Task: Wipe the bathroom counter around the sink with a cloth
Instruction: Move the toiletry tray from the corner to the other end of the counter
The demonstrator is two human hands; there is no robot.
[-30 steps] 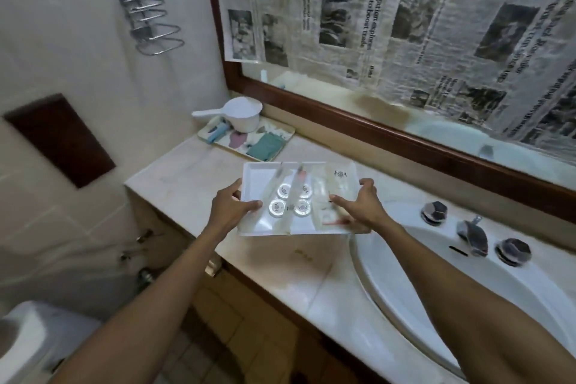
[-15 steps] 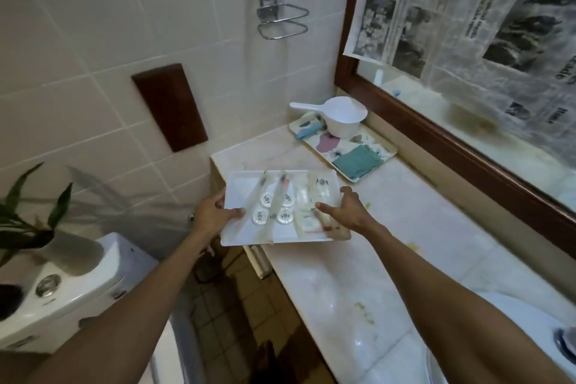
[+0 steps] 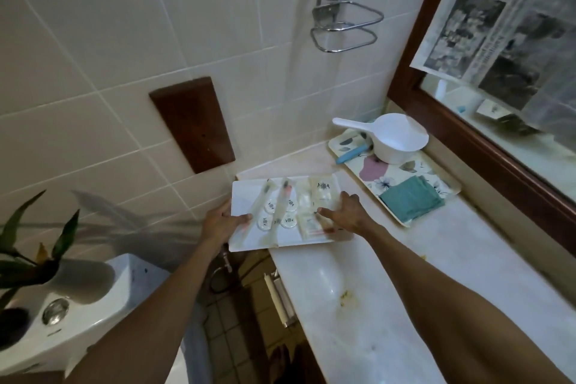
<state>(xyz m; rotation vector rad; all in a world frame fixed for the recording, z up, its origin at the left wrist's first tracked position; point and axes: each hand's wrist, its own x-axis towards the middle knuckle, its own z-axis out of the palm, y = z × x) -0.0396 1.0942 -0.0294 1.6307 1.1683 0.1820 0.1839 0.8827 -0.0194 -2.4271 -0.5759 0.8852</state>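
I hold a white tray [image 3: 246, 196] of small toiletries between both hands at the counter's left end, partly over the edge. My left hand [image 3: 222, 223] grips its left rim. My right hand [image 3: 349, 213] rests on its right side, thumb on the packets. A folded teal cloth [image 3: 410, 199] lies on a floral tray [image 3: 436, 179] further back on the pale marble counter [image 3: 389, 305]. Yellowish stains [image 3: 345, 298] mark the counter in front of me. The sink is out of view.
A white scoop [image 3: 396, 139] and a blue item [image 3: 351, 154] sit on the floral tray. A newspaper-covered mirror [image 3: 511, 40] runs along the right. A toilet tank [image 3: 78, 315] with a plant [image 3: 37, 246] stands lower left; a metal rack [image 3: 346, 0] hangs above.
My view has swung left, away from the sink. Both hands have carried the white tray leftward along the counter to its left end, near the tiled wall.
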